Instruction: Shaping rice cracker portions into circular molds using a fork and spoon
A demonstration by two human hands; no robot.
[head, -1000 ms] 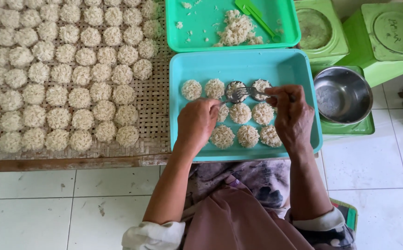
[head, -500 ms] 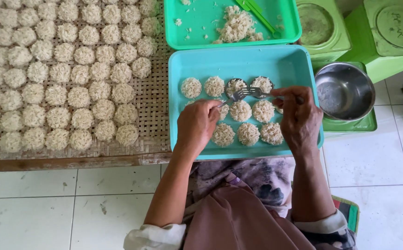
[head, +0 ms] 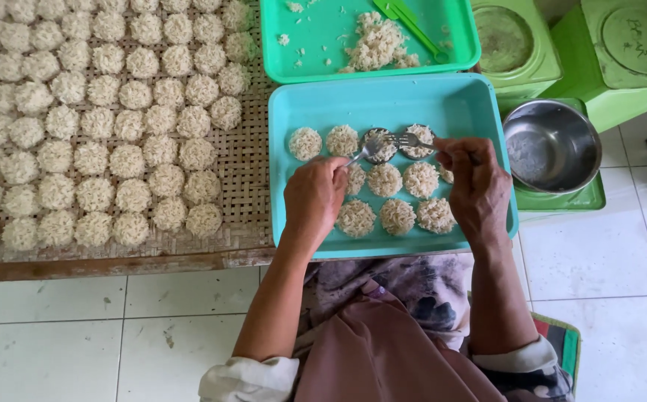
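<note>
Near the centre of the frame, the left hand (head: pixel 314 195) is closed around the handle of a spoon (head: pixel 372 147), whose bowl rests on a small round noodle cake (head: pixel 380 144) in the upper row of a turquoise tray (head: pixel 442 100). The right hand (head: pixel 478 184) pinches the handle of a fork (head: pixel 411 139), its grip shut on it, with the tines lying on the neighbouring cake (head: pixel 421 138) just to the right. Spoon and fork tips sit close together, though whether they touch is hard to tell from this angle.

About a dozen pale noodle cakes lie in the tray in three rough rows; the lower two rows are partly hidden under the hands. The tray sits at the lower middle of the frame, over the person's lap.

Directly above it, a green tray (head: pixel 301 59) holds a loose heap of noodles (head: pixel 378 45) and a green utensil (head: pixel 411 22). To the left, a woven mat (head: pixel 252 156) on the counter carries many rows of finished cakes (head: pixel 100 126). At the right, an empty steel bowl (head: pixel 550 147) stands on a green lid, with two green containers (head: pixel 621 52) beyond it in the upper right corner. White floor tiles (head: pixel 78 327) fill the bottom of the frame.
</note>
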